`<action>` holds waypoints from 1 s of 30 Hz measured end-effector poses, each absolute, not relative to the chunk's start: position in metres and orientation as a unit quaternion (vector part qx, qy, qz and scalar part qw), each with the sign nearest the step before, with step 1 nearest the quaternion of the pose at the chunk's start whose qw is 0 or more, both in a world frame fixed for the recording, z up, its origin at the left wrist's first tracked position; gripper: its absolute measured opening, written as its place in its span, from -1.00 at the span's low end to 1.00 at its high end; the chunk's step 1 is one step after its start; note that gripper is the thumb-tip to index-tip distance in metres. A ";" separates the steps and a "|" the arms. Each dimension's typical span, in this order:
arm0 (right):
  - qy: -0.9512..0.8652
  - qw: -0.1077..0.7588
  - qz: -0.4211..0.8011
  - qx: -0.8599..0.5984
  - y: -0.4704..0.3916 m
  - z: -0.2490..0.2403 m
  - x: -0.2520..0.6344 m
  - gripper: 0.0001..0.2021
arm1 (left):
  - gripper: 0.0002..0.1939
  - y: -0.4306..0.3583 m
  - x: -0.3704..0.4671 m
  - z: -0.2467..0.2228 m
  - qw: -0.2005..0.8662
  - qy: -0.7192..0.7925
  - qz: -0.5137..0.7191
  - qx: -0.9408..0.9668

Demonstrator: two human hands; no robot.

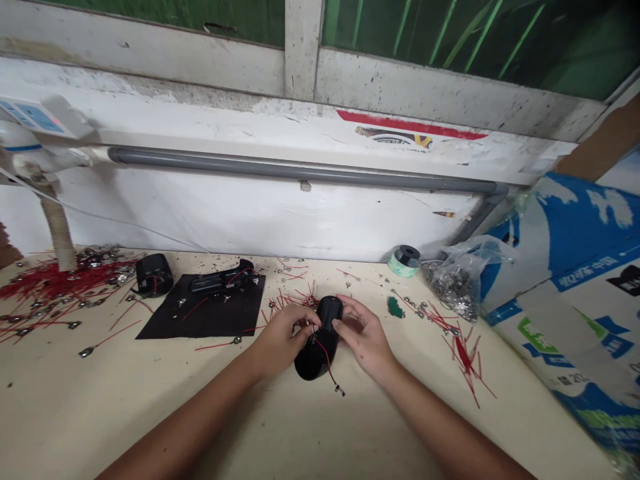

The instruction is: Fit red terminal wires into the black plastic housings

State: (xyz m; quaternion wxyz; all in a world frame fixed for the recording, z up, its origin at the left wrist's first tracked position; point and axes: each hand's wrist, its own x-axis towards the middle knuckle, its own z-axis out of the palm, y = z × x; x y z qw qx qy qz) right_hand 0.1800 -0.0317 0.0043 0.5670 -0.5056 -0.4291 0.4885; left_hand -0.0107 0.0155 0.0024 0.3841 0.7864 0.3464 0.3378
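At frame centre, on the beige worktable [75, 413]: left hand [280, 340] and right hand [363, 337] both clamped on a black cylindrical housing [320, 347], one on each side. A red lead wire [327, 363] trails from it. Black mat [205, 310] left of centre; solder spool [404, 260] upper right.

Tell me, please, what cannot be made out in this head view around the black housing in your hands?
- Black housing: the head view hides its middle behind the fingers of the left hand and right hand.
- Red wire: its upper end is too small to trace.
- Plastic bag: contents blurred.
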 end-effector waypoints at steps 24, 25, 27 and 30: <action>-0.487 0.553 0.466 -0.490 -0.028 -0.006 0.182 -0.59 | -0.86 0.012 -0.007 0.008 0.497 0.346 0.256 0.753; -0.490 0.551 0.464 -0.490 -0.028 -0.006 0.182 -0.59 | -0.87 0.012 -0.006 0.008 0.504 0.345 0.257 0.749; -0.498 0.546 0.463 -0.490 -0.028 -0.006 0.182 -0.59 | -0.87 0.012 -0.006 0.007 0.511 0.340 0.262 0.745; -0.507 0.536 0.470 -0.486 -0.029 -0.007 0.182 -0.60 | -0.88 0.012 -0.005 0.006 0.494 0.337 0.276 0.752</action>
